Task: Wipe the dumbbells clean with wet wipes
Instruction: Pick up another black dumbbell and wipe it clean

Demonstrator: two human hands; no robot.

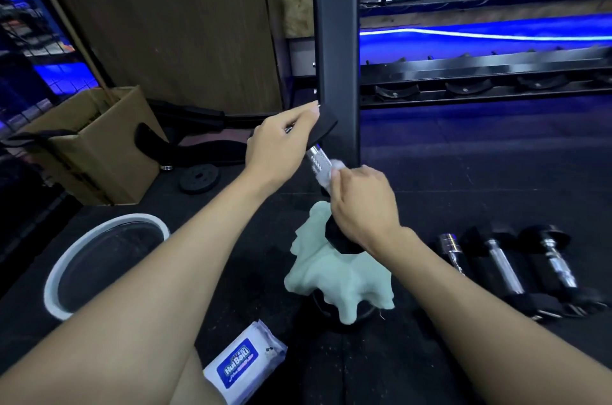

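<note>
Dark rubber gym floor (463, 173) underfoot, a black rack upright (335, 40) rising straight ahead. Off to the left, a cardboard box (99, 153) and a white-rimmed round basin (99, 259). Middle of the floor: a pale green cloth (341, 275) draped over something dark, with the lower head of one dumbbell (319, 159) resting on it. Dumbbell tilted, upper black head gripped by the left hand (281, 146), chrome handle exposed between the two hands. Right hand (361, 196) clenched around a white wet wipe (331, 173), pressed onto the lower part of the handle. To the right, three more dumbbells (516, 265) lying side by side on the floor. Nearest the body, a blue-labelled wipe pack (245, 361).

Step in hand, by the look of it: rubbing down the handle of the held dumbbell. Next move likely calls for sliding or twisting the wipe up the knurled chrome while keeping the top head steady, then covering both black heads before setting it beside the others.
</note>
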